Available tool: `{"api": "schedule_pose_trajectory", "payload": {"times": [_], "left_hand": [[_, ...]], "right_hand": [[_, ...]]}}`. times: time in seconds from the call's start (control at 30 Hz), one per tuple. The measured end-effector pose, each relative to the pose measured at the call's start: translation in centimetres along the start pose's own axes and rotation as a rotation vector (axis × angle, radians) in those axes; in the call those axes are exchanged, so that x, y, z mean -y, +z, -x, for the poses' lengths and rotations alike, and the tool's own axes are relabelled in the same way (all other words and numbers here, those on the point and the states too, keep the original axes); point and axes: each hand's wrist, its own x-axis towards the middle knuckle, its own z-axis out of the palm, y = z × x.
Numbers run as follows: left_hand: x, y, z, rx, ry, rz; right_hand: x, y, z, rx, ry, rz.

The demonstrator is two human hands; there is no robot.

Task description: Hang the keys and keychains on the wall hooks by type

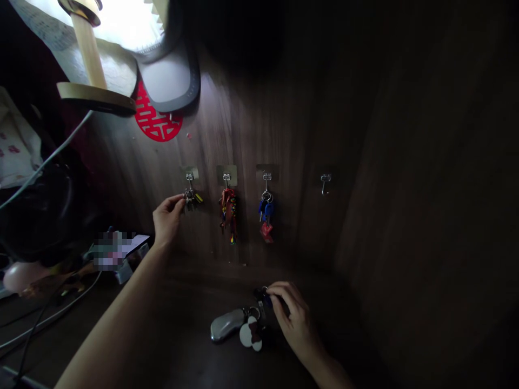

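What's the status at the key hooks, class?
Left hand pinching keys on first hook. Right hand on keyring bunch lying below. Fourth hook bare.

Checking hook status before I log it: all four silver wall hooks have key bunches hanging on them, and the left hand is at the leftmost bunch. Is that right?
Not quite. The head view shows only three loaded: the dark key bunch the left hand touches, the red-brown bunch and the blue-and-red bunch. The rightmost silver hook hangs bare. The left hand is at the leftmost bunch, as you said.
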Motion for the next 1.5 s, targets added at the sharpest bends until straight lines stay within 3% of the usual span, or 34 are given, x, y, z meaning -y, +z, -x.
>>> {"api": "schedule_pose_trajectory", "payload": {"times": [0.17, 0.43, 0.67, 1.03, 1.5], "left_hand": [[-0.7, 0.3, -2.1, -0.062, 0.123, -0.238], [-1.6, 0.8, -3.0, 0.039, 0.238, -0.570], [-0.5, 0.8, -2.3, 0.050, 0.246, -0.594], [2.0, 0.5, 3.6, 0.049, 0.228, -0.313], [6.3, 1.1, 13.4, 0.388, -0.024, -0.256]], "right_hand": [[0.0, 0.1, 0.1, 0.007, -0.031, -0.002], [0.2, -0.1, 0.2, 0.040, -0.022, -0.013], [0.3, -0.2, 0.1, 0.043, -0.022, 0.001], [-0.1, -0.4, -0.1, -0.001, -0.017, 0.039], [-1.9, -0.8, -0.3, -0.099, 0.082, 0.071]]}}
